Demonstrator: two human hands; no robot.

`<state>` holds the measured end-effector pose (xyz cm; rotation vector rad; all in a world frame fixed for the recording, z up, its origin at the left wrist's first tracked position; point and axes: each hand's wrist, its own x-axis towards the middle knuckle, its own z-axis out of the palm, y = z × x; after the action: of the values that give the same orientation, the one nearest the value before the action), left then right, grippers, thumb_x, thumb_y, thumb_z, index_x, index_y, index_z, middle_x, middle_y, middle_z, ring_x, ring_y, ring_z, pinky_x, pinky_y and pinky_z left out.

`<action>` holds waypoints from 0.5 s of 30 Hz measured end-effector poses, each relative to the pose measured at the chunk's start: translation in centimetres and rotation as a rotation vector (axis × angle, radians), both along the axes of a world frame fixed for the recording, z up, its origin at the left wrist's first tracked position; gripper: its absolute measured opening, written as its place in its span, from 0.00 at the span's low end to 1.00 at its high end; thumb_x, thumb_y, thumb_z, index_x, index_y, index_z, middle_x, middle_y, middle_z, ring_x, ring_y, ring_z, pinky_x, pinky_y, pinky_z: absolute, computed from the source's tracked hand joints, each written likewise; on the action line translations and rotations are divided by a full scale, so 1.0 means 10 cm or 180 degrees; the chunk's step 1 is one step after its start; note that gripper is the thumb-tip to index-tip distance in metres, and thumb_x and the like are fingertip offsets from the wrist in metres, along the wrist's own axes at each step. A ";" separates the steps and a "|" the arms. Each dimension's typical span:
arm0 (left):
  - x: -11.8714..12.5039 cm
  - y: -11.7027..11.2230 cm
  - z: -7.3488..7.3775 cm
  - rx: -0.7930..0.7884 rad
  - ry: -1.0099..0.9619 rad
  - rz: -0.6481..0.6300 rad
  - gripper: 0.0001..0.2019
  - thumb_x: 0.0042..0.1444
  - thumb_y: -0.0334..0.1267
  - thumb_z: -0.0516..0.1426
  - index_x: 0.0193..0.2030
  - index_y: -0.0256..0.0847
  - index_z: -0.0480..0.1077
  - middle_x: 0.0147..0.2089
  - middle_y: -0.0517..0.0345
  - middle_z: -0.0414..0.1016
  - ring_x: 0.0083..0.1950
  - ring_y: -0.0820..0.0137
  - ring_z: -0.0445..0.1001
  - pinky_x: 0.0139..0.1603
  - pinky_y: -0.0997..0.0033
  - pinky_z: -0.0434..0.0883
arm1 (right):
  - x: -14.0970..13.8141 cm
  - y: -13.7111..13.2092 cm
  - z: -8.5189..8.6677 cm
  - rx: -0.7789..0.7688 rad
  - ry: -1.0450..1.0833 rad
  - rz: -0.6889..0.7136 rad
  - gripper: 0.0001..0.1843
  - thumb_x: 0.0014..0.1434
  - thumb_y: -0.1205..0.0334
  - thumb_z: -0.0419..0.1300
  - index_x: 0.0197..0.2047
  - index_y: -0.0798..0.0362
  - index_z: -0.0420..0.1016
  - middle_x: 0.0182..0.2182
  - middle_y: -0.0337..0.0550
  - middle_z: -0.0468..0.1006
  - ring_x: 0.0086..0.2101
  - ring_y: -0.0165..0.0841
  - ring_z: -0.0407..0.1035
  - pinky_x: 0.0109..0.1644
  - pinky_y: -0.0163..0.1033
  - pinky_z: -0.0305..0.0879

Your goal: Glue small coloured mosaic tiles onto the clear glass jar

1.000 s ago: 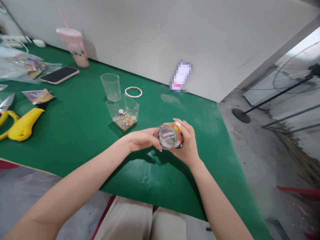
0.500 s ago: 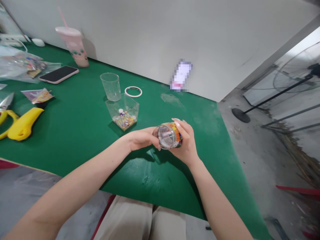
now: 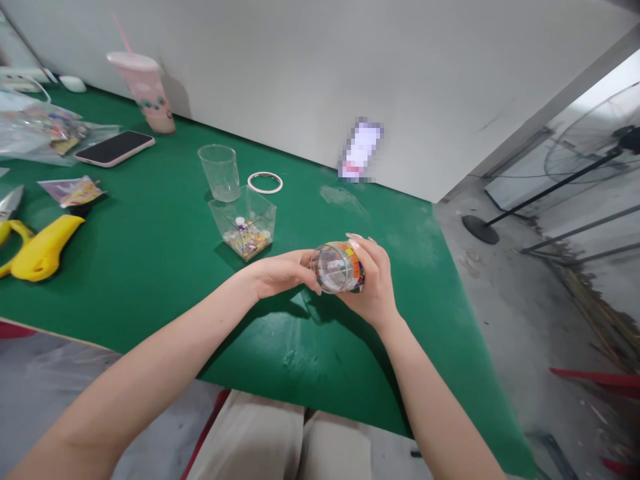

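Between my hands, above the green table, is a clear glass cup with coloured mosaic squares on its side. Its open mouth tilts toward me. My left hand grips the cup's left side, thumb at the rim; its other fingers are partly hidden behind the glass. Wrapped round the mosaic side is my right hand. To the left of the cup stands a clear angular container with small colourful pieces at its bottom. Just behind that are a clear empty cup and a white ring.
Yellow-handled scissors, a small printed packet, a phone and a plastic bag lie at the left. A pink drink cup stands by the wall. Another phone, blurred, leans there. The table's right edge borders the floor.
Both hands keep their hold on the mosaic cup, which has turned very slightly. The whole view has shifted a little; the other things lie as before.
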<state>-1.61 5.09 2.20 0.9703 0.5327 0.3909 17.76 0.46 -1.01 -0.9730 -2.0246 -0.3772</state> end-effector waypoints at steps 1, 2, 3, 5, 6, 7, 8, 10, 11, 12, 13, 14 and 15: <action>0.00 0.00 0.00 0.0018 0.0005 0.0007 0.23 0.31 0.21 0.61 0.40 0.37 0.74 0.35 0.60 0.76 0.39 0.72 0.71 0.39 0.73 0.65 | 0.00 0.00 0.00 -0.0014 0.0003 -0.0002 0.46 0.51 0.59 0.67 0.66 0.48 0.46 0.54 0.55 0.68 0.55 0.47 0.64 0.57 0.61 0.64; 0.00 0.00 0.01 0.0032 0.0005 0.0023 0.23 0.31 0.21 0.61 0.40 0.37 0.74 0.34 0.60 0.76 0.39 0.72 0.71 0.39 0.74 0.65 | -0.01 0.00 0.00 -0.0029 0.0009 -0.0006 0.46 0.51 0.58 0.67 0.66 0.48 0.46 0.55 0.55 0.68 0.55 0.47 0.64 0.57 0.61 0.64; 0.00 0.00 0.01 0.0043 0.0000 0.0033 0.24 0.32 0.21 0.61 0.41 0.37 0.74 0.34 0.60 0.76 0.39 0.72 0.71 0.39 0.74 0.64 | -0.01 0.00 0.00 -0.0040 0.0015 -0.0012 0.46 0.51 0.58 0.67 0.67 0.47 0.46 0.55 0.55 0.68 0.55 0.47 0.65 0.57 0.61 0.64; 0.00 0.00 0.01 0.0062 -0.0022 0.0018 0.23 0.32 0.21 0.61 0.41 0.37 0.73 0.35 0.60 0.76 0.39 0.72 0.71 0.39 0.73 0.64 | -0.02 -0.01 0.00 -0.0046 0.0014 -0.0020 0.45 0.52 0.57 0.66 0.66 0.46 0.45 0.55 0.54 0.68 0.54 0.47 0.65 0.57 0.61 0.64; 0.00 0.00 0.00 0.0070 -0.0036 0.0003 0.23 0.32 0.21 0.61 0.41 0.36 0.73 0.35 0.59 0.76 0.39 0.72 0.71 0.39 0.73 0.64 | -0.02 -0.01 0.00 -0.0032 0.0015 -0.0022 0.45 0.52 0.57 0.66 0.66 0.46 0.45 0.55 0.54 0.68 0.54 0.47 0.65 0.57 0.61 0.64; -0.01 0.00 0.00 0.0076 -0.0050 -0.0009 0.23 0.33 0.21 0.60 0.41 0.36 0.73 0.36 0.59 0.76 0.38 0.72 0.71 0.39 0.72 0.64 | -0.02 -0.01 0.00 -0.0027 0.0016 -0.0023 0.45 0.52 0.57 0.66 0.66 0.46 0.46 0.55 0.54 0.68 0.54 0.47 0.65 0.57 0.61 0.64; -0.01 0.00 0.00 0.0081 -0.0061 -0.0015 0.23 0.33 0.21 0.60 0.40 0.36 0.73 0.35 0.58 0.76 0.38 0.71 0.71 0.39 0.72 0.64 | -0.02 -0.01 0.01 -0.0026 0.0019 -0.0024 0.45 0.52 0.57 0.66 0.66 0.46 0.46 0.55 0.54 0.68 0.54 0.47 0.65 0.57 0.61 0.64; -0.01 0.00 0.00 0.0078 -0.0059 -0.0002 0.22 0.33 0.21 0.60 0.39 0.36 0.74 0.34 0.59 0.76 0.37 0.71 0.70 0.39 0.72 0.64 | -0.02 -0.01 0.00 -0.0043 0.0008 -0.0022 0.45 0.52 0.57 0.66 0.67 0.46 0.45 0.55 0.54 0.68 0.54 0.47 0.65 0.57 0.61 0.63; 0.00 0.00 0.00 0.0073 -0.0042 0.0007 0.21 0.32 0.21 0.60 0.39 0.36 0.74 0.33 0.59 0.75 0.37 0.71 0.70 0.38 0.72 0.64 | -0.02 -0.01 0.00 -0.0050 -0.0010 -0.0019 0.45 0.52 0.57 0.66 0.67 0.46 0.45 0.55 0.54 0.68 0.54 0.47 0.65 0.57 0.61 0.63; 0.00 0.00 0.01 0.0068 -0.0018 0.0012 0.21 0.32 0.21 0.60 0.38 0.36 0.74 0.32 0.60 0.75 0.37 0.71 0.70 0.38 0.72 0.64 | -0.02 0.00 0.00 -0.0060 -0.0035 -0.0020 0.45 0.52 0.57 0.66 0.67 0.46 0.45 0.55 0.54 0.68 0.54 0.47 0.65 0.57 0.61 0.63; 0.00 0.00 0.01 0.0062 0.0009 0.0021 0.21 0.31 0.21 0.60 0.38 0.36 0.74 0.32 0.60 0.74 0.36 0.71 0.70 0.38 0.72 0.64 | -0.02 0.00 0.00 -0.0058 -0.0061 -0.0022 0.45 0.52 0.57 0.66 0.67 0.46 0.45 0.55 0.54 0.68 0.54 0.47 0.65 0.57 0.61 0.64; 0.00 0.00 0.01 0.0057 0.0039 0.0029 0.21 0.31 0.22 0.60 0.38 0.36 0.74 0.31 0.60 0.74 0.36 0.72 0.70 0.37 0.72 0.64 | -0.02 0.00 0.00 -0.0053 -0.0086 -0.0027 0.45 0.52 0.57 0.66 0.67 0.46 0.45 0.54 0.54 0.69 0.54 0.47 0.65 0.57 0.61 0.64; 0.00 0.00 0.01 0.0058 0.0064 0.0038 0.21 0.31 0.22 0.60 0.37 0.36 0.74 0.31 0.61 0.74 0.36 0.72 0.70 0.37 0.73 0.64 | -0.02 0.00 0.00 -0.0041 -0.0105 -0.0030 0.45 0.52 0.57 0.66 0.67 0.46 0.45 0.54 0.54 0.69 0.54 0.47 0.66 0.57 0.61 0.64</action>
<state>-1.60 5.06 2.32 0.9900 0.5542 0.3976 17.59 0.47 -1.06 -0.9906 -2.0552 -0.3880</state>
